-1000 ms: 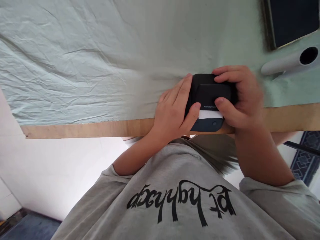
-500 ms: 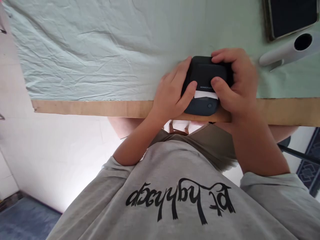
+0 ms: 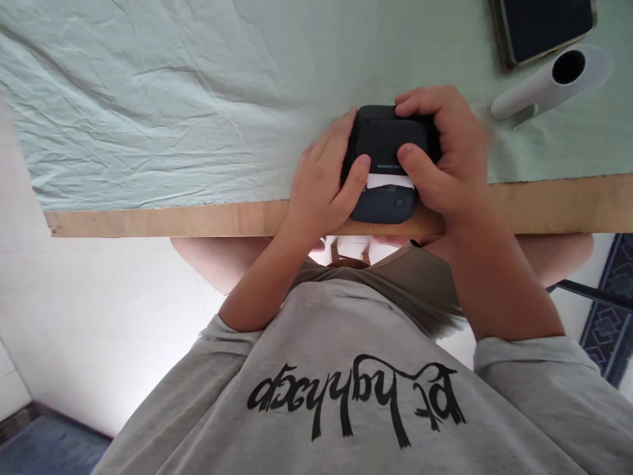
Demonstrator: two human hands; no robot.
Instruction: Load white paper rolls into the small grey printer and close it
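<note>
A small black label printer (image 3: 390,142) lies at the table's front edge, with a power button on its near part. Out of a slot across it shows a strip of white label paper (image 3: 390,181). My left hand (image 3: 324,175) is wrapped round the printer's left side, the thumb resting on top near the paper. On the other side my right hand (image 3: 452,155) grips it, fingers over the far right corner and thumb on the lid. The undersides of both hands are hidden.
A pale green cloth (image 3: 198,99) with wrinkles covers the table, leaving a bare wooden edge (image 3: 173,221) in front. To the right lie a white tube-shaped device (image 3: 531,89) with a dark round opening and a dark-screened phone or tablet (image 3: 548,26).
The whole view has shifted slightly, so table items sit further left in the picture. Both hands keep the same hold on the printer; the paper strip looks much the same.
</note>
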